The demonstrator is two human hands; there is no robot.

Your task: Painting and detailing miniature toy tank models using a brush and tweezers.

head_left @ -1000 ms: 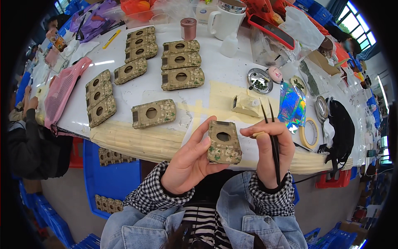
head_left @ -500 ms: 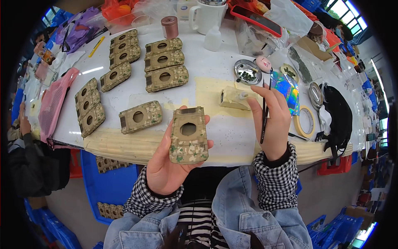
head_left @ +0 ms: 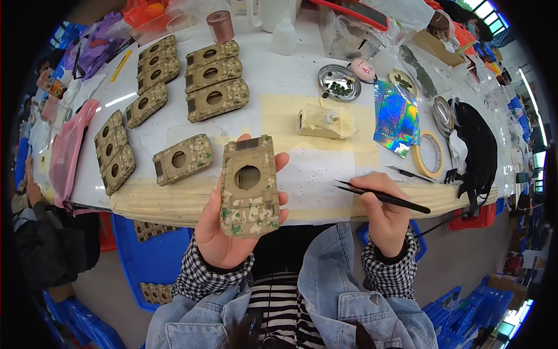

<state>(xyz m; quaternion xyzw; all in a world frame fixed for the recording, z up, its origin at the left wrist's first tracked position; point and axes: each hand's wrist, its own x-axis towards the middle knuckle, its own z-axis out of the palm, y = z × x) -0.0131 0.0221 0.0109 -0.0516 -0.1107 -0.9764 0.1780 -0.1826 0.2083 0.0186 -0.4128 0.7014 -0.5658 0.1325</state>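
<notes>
The left hand [head_left: 214, 237] grasps a tan-and-green camouflage-patterned boxy hull [head_left: 251, 203] with a round hole, over the near edge of the white surface [head_left: 273, 78]; the right hand [head_left: 385, 215] grips slim black pointed tweezers [head_left: 401, 202], apart from it.

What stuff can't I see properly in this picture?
Underside of the held camouflage shell: faces away in the head view, with the left grip behind it.
Whether the black tweezers pinch anything: the tips look too small in the head view.
Top of the white mug: cut off by the head view's upper edge.
Exact shapes of the green bits: too small in the head view.
</notes>
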